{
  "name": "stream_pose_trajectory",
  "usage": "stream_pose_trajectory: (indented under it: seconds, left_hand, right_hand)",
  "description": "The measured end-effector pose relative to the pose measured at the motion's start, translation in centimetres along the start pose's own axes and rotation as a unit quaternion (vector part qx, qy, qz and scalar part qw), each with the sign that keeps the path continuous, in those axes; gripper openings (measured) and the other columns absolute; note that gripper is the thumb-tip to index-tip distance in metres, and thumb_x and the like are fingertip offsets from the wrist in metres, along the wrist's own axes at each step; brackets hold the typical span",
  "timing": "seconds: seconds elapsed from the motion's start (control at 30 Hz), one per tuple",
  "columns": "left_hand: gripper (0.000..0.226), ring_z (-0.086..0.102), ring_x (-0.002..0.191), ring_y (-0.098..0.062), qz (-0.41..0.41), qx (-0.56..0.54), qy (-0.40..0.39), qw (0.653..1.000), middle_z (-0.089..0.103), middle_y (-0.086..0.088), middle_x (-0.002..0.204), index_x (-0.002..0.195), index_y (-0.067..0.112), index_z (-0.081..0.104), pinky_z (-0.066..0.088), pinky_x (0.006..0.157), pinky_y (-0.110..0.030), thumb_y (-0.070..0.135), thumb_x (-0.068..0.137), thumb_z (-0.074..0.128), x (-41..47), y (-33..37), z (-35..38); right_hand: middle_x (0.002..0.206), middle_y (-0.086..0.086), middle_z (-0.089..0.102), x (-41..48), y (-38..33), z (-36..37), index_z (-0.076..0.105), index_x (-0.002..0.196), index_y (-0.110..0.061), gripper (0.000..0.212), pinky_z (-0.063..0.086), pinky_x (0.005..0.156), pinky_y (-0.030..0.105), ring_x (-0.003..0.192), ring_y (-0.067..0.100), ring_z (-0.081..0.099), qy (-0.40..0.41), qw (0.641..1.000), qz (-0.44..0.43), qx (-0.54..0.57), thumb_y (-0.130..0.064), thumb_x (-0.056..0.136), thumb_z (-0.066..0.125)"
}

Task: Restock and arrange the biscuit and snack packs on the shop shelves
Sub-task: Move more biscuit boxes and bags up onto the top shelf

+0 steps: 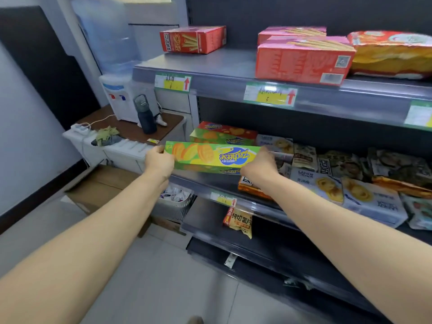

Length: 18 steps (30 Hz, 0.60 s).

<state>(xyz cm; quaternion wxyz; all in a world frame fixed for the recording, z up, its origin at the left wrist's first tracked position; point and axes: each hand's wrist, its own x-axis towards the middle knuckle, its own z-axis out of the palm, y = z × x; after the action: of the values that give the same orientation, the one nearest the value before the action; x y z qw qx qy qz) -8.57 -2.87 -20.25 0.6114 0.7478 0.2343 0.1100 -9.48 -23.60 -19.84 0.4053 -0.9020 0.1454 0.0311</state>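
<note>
Both hands are clamped on a long green biscuit box (212,156): the left hand (160,161) grips its left end and the right hand (259,164) its right end. The box lies lengthwise along the front edge of the middle shelf (201,182), at its left corner; whether it rests on the shelf cannot be told. Just behind it sit a second green box (222,137) and a red box (228,128). Pale cookie packs (371,202) fill the shelf's right part.
</note>
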Motion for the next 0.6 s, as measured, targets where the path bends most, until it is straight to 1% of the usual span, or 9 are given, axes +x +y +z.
stream_pose_trajectory:
  seconds: [0.03,0.07,0.13,0.2,0.27,0.37,0.4,0.47,0.6]
  left_hand:
    - [0.047,0.053,0.103,-0.022,-0.003,0.003,-0.003,1.000,0.056,-0.007,0.119,0.131,0.001,0.049,0.042,0.086,-0.029,-0.010,0.085,0.052,1.0,-0.2,0.1]
    - [0.048,0.053,0.106,-0.023,-0.009,0.004,-0.008,1.000,0.055,-0.006,0.121,0.131,0.002,0.049,0.043,0.088,-0.030,-0.009,0.085,0.053,2.1,-0.4,0.3]
    - [0.048,0.053,0.110,-0.024,-0.015,0.008,-0.023,1.000,0.054,-0.005,0.123,0.131,0.000,0.048,0.044,0.093,-0.032,-0.010,0.085,0.053,4.7,-0.7,0.7]
    - [0.048,0.056,0.108,-0.027,-0.024,0.012,-0.044,0.999,0.057,-0.012,0.123,0.129,-0.001,0.051,0.045,0.092,-0.034,-0.013,0.083,0.052,7.0,-0.9,0.9]
    - [0.046,0.057,0.100,-0.026,-0.031,0.027,-0.067,0.997,0.059,-0.017,0.121,0.127,-0.001,0.053,0.046,0.085,-0.033,-0.013,0.082,0.051,9.4,-1.5,1.2]
    - [0.045,0.054,0.092,-0.023,-0.027,0.042,-0.106,0.993,0.061,-0.019,0.112,0.124,-0.006,0.055,0.045,0.078,-0.033,-0.016,0.080,0.050,12.4,-2.5,1.7]
    - [0.045,0.055,0.092,-0.023,-0.028,0.052,-0.116,0.992,0.061,-0.017,0.109,0.124,-0.007,0.055,0.045,0.078,-0.033,-0.016,0.080,0.050,13.3,-2.7,1.9]
    - [0.045,0.054,0.093,-0.023,-0.029,0.070,-0.132,0.988,0.060,-0.017,0.110,0.125,-0.007,0.054,0.044,0.077,-0.032,-0.015,0.080,0.051,14.8,-3.4,2.4]
    - [0.045,0.057,0.102,-0.027,-0.033,0.093,-0.160,0.982,0.059,-0.017,0.118,0.127,-0.006,0.052,0.043,0.078,-0.029,-0.012,0.083,0.054,16.6,-4.9,3.8]
  right_hand:
    - [0.133,0.015,0.042,0.6,-0.3,0.7,0.031,0.137,-0.005,0.066,0.052,0.083,0.037,0.114,0.033,0.052,0.004,1.000,0.011,-0.015,-0.007,0.080,0.064]
    - [0.134,0.015,0.043,1.3,-0.6,1.4,0.032,0.137,-0.005,0.067,0.050,0.092,0.041,0.118,0.034,0.049,0.009,0.999,0.021,-0.030,-0.009,0.080,0.066]
    - [0.136,0.015,0.043,2.6,-1.0,2.9,0.033,0.137,-0.004,0.067,0.045,0.099,0.045,0.122,0.035,0.046,0.017,0.998,0.043,-0.048,-0.011,0.080,0.066]
    - [0.134,0.014,0.046,3.8,-1.3,4.5,0.037,0.135,-0.005,0.064,0.044,0.099,0.042,0.121,0.034,0.047,0.019,0.997,0.062,-0.050,-0.013,0.079,0.066]
    - [0.131,0.013,0.049,5.1,-1.6,5.9,0.041,0.131,-0.006,0.060,0.044,0.098,0.038,0.120,0.033,0.047,0.027,0.996,0.076,-0.040,-0.013,0.077,0.066]
    - [0.134,0.015,0.040,6.8,-1.9,7.9,0.041,0.132,-0.007,0.061,0.042,0.096,0.032,0.121,0.033,0.046,0.032,0.994,0.097,-0.043,-0.012,0.077,0.066]
    - [0.135,0.016,0.037,7.4,-1.9,8.4,0.040,0.133,-0.007,0.062,0.042,0.095,0.030,0.120,0.032,0.047,0.030,0.993,0.105,-0.044,-0.011,0.078,0.067]
    - [0.138,0.016,0.033,8.3,-1.8,9.4,0.037,0.135,-0.005,0.064,0.042,0.094,0.029,0.120,0.031,0.048,0.027,0.991,0.121,-0.046,-0.010,0.079,0.068]
    - [0.140,0.018,0.036,9.4,-1.4,10.7,0.035,0.136,-0.001,0.063,0.040,0.100,0.033,0.127,0.031,0.041,0.030,0.986,0.158,-0.043,-0.005,0.080,0.063]
